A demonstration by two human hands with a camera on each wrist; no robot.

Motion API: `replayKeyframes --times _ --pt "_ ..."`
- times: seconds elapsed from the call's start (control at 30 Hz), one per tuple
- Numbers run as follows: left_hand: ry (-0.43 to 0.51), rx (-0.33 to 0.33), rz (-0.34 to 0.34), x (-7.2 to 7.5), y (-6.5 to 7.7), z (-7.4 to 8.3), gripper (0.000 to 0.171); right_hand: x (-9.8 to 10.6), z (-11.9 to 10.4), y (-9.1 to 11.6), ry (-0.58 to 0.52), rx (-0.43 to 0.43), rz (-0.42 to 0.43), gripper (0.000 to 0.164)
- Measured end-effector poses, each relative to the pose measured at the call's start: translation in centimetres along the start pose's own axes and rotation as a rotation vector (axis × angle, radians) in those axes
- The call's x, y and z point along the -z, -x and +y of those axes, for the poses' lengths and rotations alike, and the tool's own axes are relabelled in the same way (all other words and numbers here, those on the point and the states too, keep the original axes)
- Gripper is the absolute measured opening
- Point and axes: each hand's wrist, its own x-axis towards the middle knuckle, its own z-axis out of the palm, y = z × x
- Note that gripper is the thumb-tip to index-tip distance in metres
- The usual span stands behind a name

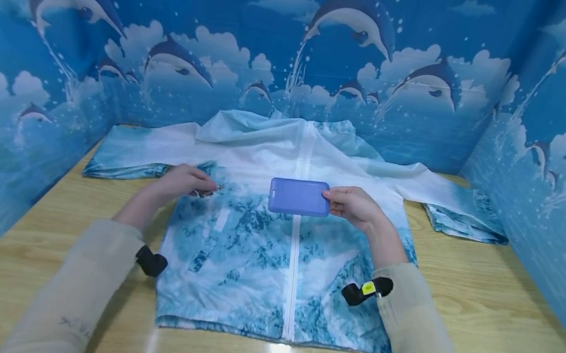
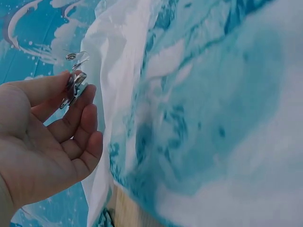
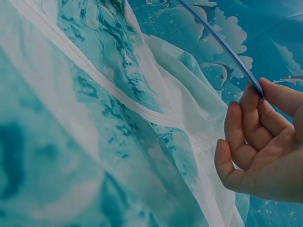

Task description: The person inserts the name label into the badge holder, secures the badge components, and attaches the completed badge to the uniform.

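My right hand pinches the right edge of a blue-purple badge holder, which has a small slot at its left end. In the right wrist view the badge holder appears edge-on, between thumb and forefinger. With thumb and fingertips, my left hand pinches a small metal badge clip that has a clear strap with a snap. Under both hands a blue and white zip jacket lies spread out, front side up. Clip and badge holder are apart, over the jacket's chest.
The jacket's sleeves stretch out to both sides on the wooden table. Curtains with dolphins stand at the back, left and right. Black wrist cameras sit at both cuffs.
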Motion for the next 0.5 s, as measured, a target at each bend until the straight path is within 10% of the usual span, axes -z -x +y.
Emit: replayKeyframes --times 0.5 --pt "0.088 -0.08 -0.101 -2.3 -1.0 3.0 0.032 -0.5 -0.1 -0.2 0.047 0.002 0.002 0.019"
